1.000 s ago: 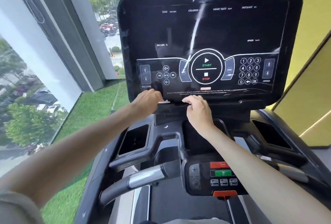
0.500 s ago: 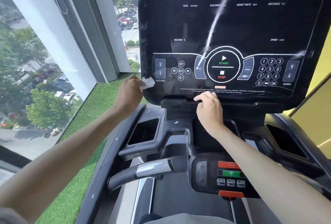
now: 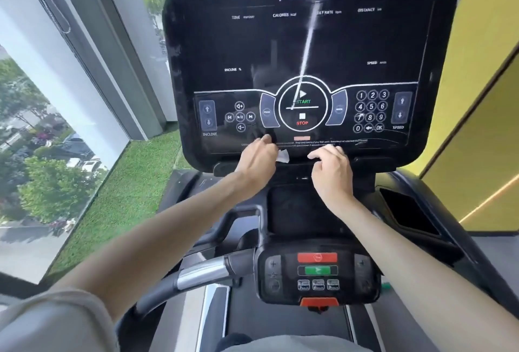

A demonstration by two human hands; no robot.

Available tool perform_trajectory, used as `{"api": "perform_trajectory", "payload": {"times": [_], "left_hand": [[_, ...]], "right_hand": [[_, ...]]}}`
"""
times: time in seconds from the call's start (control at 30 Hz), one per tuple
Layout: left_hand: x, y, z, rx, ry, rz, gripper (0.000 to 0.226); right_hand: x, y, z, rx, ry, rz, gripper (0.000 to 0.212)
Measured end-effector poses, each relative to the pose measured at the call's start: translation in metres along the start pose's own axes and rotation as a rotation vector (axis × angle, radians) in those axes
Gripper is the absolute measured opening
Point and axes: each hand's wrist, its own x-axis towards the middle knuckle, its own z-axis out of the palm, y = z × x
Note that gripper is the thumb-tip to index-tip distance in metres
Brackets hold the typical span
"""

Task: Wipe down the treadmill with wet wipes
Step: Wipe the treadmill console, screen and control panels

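The treadmill's black console panel [image 3: 303, 50] fills the upper middle of the head view, with START and STOP marks and a number pad. My left hand [image 3: 257, 159] holds a small white wet wipe [image 3: 283, 156] against the panel's lower edge, left of centre. My right hand [image 3: 332, 171] rests on the ledge under the panel, fingers curled over its edge, a little right of the wipe. Most of the wipe is hidden under my left fingers.
A lower control pod [image 3: 317, 275] with red and green buttons sits between my forearms. A silver-banded handlebar [image 3: 202, 273] curves off to the left. Dark cup pockets [image 3: 407, 211] flank the console. Window glass and green turf [image 3: 126, 197] lie left, a yellow wall [image 3: 483, 98] right.
My left hand went with the wipe to the panel's lower left corner, then came back right along the bottom edge to near centre. My right hand stayed on the ledge.
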Motion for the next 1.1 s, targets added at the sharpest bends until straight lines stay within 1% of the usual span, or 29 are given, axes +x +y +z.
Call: {"api": "perform_trajectory", "payload": {"times": [0.1, 0.17, 0.23, 0.43, 0.57, 0.67, 0.7, 0.77, 0.87, 0.9, 1.0, 1.1], "left_hand": [[0.007, 0.036, 0.013, 0.040, 0.003, 0.067, 0.038], [0.015, 0.060, 0.015, 0.030, 0.004, 0.068, 0.031], [0.026, 0.083, 0.018, 0.033, 0.007, 0.082, 0.029], [0.048, 0.142, 0.032, 0.063, 0.003, 0.208, 0.032], [0.063, 0.182, 0.038, 0.091, -0.019, 0.220, 0.030], [0.071, 0.212, 0.042, 0.130, -0.040, 0.241, 0.039], [0.074, 0.221, 0.045, 0.147, -0.054, 0.250, 0.039], [0.079, 0.242, 0.049, 0.183, -0.061, 0.264, 0.035], [0.083, 0.259, 0.062, 0.165, -0.066, 0.292, 0.033], [0.080, 0.264, 0.066, 0.149, -0.087, 0.305, 0.034], [0.062, 0.279, 0.085, 0.120, -0.239, 0.339, 0.031], [0.055, 0.277, 0.095, 0.030, -0.432, 0.340, 0.030]], "right_hand": [[0.005, 0.021, -0.020, -0.040, 0.033, 0.012, 0.031], [0.007, 0.035, -0.036, -0.061, 0.050, 0.032, 0.031], [0.009, 0.050, -0.051, -0.080, 0.058, 0.066, 0.030], [0.012, 0.090, -0.091, -0.110, 0.089, 0.194, 0.031], [0.012, 0.115, -0.111, -0.108, 0.088, 0.257, 0.031], [0.013, 0.131, -0.124, -0.086, 0.092, 0.295, 0.029], [0.013, 0.136, -0.128, -0.077, 0.094, 0.300, 0.029], [0.015, 0.150, -0.136, -0.061, 0.095, 0.302, 0.029], [0.017, 0.163, -0.141, -0.049, 0.082, 0.321, 0.028], [0.018, 0.167, -0.143, -0.043, 0.077, 0.324, 0.028], [0.018, 0.182, -0.150, -0.006, 0.038, 0.355, 0.030], [0.012, 0.194, -0.159, 0.039, 0.011, 0.429, 0.031]]}}
